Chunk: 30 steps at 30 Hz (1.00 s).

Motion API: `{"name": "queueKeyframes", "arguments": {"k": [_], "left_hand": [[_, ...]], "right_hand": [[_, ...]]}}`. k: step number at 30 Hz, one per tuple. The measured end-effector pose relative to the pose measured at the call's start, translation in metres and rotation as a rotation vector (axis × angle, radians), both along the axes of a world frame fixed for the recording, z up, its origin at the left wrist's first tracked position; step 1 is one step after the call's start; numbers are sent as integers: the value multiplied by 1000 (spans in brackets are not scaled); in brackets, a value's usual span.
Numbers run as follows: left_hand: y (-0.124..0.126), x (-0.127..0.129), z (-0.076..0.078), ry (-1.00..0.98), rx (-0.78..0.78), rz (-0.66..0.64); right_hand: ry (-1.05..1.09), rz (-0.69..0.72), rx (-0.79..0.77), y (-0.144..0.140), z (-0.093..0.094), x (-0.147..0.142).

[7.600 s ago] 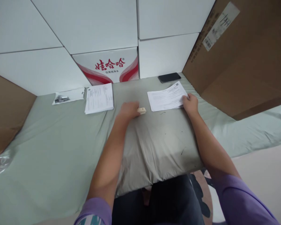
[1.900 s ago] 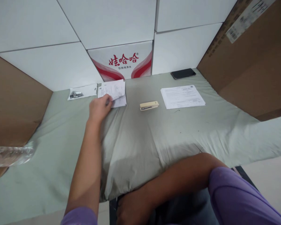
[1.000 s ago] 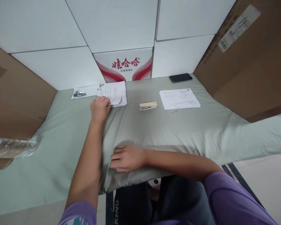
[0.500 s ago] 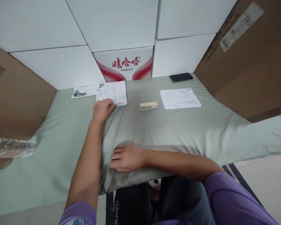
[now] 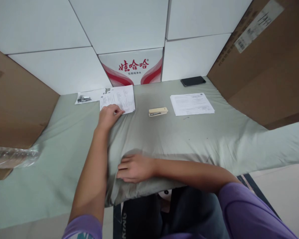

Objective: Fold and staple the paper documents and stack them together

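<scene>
My left hand (image 5: 109,116) is at the near edge of the left stack of printed papers (image 5: 122,98), thumb and fingers pinching the edge of a top sheet. This sheet sits slightly askew over the others. Close to the table's front edge, my right hand (image 5: 136,168) lies palm down on the cloth, its fingers loosely bent and a little apart, holding nothing. A cream stapler (image 5: 158,112) lies on its own to the right of the left stack. Farther right is a second stack of printed papers (image 5: 192,104).
Greenish cloth (image 5: 149,139) covers the table. White boxes (image 5: 131,68) form a wall behind. Brown cartons stand at left (image 5: 17,106) and right (image 5: 264,73). A black phone (image 5: 193,81), a clear bag of small dark items (image 5: 84,98) and plastic-wrapped bottles (image 5: 15,157) lie around.
The top sheet under my left hand has slid slightly to the left over the stack. My right hand stays in place, as do the stapler and the right stack.
</scene>
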State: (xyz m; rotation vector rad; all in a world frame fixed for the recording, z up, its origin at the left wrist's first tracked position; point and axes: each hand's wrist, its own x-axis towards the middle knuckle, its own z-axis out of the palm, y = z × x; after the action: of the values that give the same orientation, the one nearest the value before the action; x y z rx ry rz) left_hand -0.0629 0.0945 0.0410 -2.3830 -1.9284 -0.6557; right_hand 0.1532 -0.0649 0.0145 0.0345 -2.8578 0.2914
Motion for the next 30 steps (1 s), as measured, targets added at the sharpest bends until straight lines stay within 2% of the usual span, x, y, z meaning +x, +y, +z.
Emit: {"name": "queueKeyframes", "arguments": {"k": [9,17,20,26,30], "left_hand": [[-5,2,0,-76,2,-1],[0,7,-8,-132,141,6],[0,8,-8,-165,178,-29],[-1,7,-7,-103,60,-160],[-2,6,-10,-85,5,-193]], "right_hand": [[-4,2,4,1,0,0],[-17,2,-4,1,3,1],[-16,5,-5,1,3,1],[-21,0,-4,1,1,0],[-16,1,-1,1,2,0]]}}
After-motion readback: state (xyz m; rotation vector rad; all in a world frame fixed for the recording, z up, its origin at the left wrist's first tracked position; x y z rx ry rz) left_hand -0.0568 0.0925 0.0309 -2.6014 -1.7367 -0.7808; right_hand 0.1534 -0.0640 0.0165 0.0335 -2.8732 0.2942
